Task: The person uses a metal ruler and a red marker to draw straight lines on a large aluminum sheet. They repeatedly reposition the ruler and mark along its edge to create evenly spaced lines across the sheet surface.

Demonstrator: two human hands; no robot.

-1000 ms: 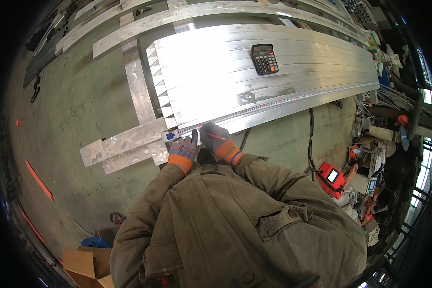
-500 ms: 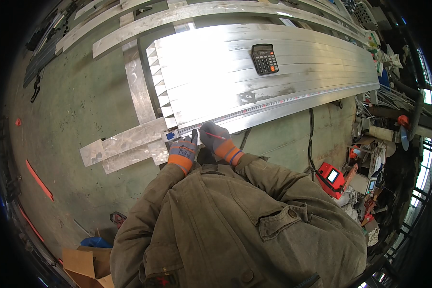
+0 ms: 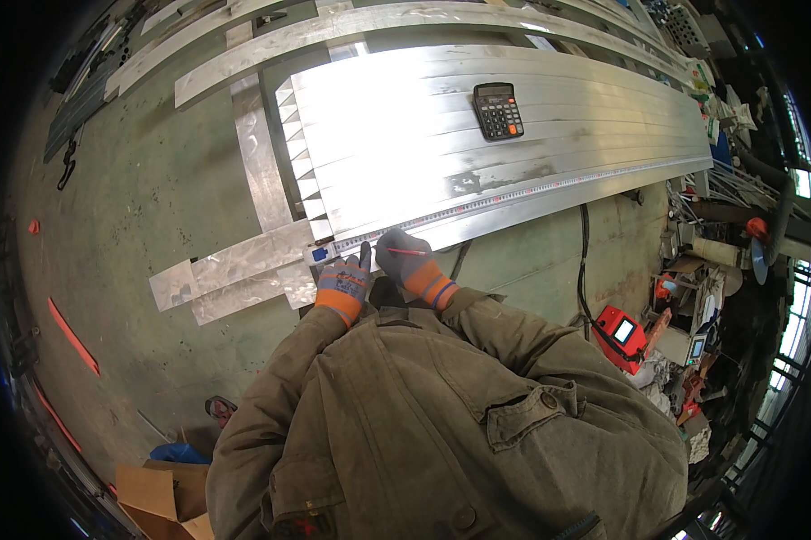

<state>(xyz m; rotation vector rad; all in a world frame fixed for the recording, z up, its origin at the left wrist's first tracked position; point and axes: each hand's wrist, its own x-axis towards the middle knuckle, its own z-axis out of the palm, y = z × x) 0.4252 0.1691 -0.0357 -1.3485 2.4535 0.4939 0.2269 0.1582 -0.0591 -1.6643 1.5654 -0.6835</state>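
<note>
We see the left gloved hand (image 3: 341, 286) at the near left corner of a row of silvery metal bars (image 3: 387, 135), its index finger stretched out toward the tape blade (image 3: 477, 200); we cannot tell whether its other fingers grip anything. Just to its right, we see the right gloved hand (image 3: 410, 261) closed around a slim red marking pencil (image 3: 409, 252), close by the blade's near edge. Both gloves are grey with orange cuffs. The tape measure case (image 3: 319, 255), whitish with a blue patch, sits at the near left end of the bars, just beyond the left hand, and its blade runs out along the near side of the row toward the far right.

Farther across the bars we find a black desk calculator (image 3: 498, 112) with a few orange keys, lying well apart from both hands. Beyond the row, long metal beams (image 3: 351, 29) stretch from left to right. On the near right we make out a red case with a lit screen (image 3: 621, 336), and on the near left an opened cardboard box (image 3: 144, 492).
</note>
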